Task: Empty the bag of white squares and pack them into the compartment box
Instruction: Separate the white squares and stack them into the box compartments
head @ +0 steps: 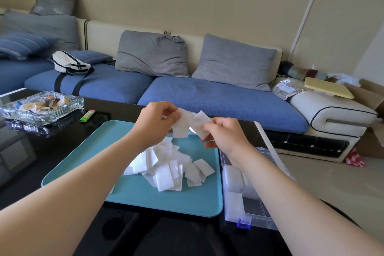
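Left hand (154, 120) and right hand (220, 133) each pinch white squares (182, 125) over the tray (128, 195). We reckon drops land on the pile (166, 166). Compartment box (256, 211) sits alongside.

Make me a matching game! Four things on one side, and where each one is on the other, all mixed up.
Things:
1. pile of white fabric squares
2. clear plastic compartment box
3. small green lighter
4. white bag with black straps

Places:
A. on the blue fabric sofa
B. on the teal rectangular tray
C. just right of the tray
D. on the black table, beside the square cut-glass dish

Pairs: 1-B, 2-C, 3-D, 4-A
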A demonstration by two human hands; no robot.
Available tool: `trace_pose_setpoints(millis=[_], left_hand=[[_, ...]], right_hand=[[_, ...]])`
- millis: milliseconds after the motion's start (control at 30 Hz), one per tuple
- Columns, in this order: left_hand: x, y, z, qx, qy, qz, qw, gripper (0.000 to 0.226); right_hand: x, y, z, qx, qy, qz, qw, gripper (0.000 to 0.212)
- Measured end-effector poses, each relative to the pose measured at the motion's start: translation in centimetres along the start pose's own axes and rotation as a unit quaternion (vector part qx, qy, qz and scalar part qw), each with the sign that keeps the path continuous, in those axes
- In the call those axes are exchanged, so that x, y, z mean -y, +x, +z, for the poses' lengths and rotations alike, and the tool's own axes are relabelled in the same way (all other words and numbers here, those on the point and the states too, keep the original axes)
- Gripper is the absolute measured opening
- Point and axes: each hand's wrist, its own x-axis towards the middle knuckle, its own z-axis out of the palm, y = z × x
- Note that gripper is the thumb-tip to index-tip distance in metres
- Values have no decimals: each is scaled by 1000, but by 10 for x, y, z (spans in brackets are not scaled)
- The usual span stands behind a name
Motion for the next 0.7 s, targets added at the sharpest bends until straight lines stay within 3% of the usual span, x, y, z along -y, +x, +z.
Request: trace_pose_setpoints(millis=[67,200,467,700], left_hand=[[-6,-3,2,5,-75,-38,996,11],[-17,-8,4,28,-122,-68,990,15],[-29,-14,6,29,-116,-92,989,13],[-32,-18,6,58,-139,-97,984,18]], right_hand=[[3,0,4,10,48,26,998,16],[10,-4,9,37,132,60,989,13],[10,-12,6,44,-34,12,998,14],[8,-14,7,34,-49,-1,998,20]])
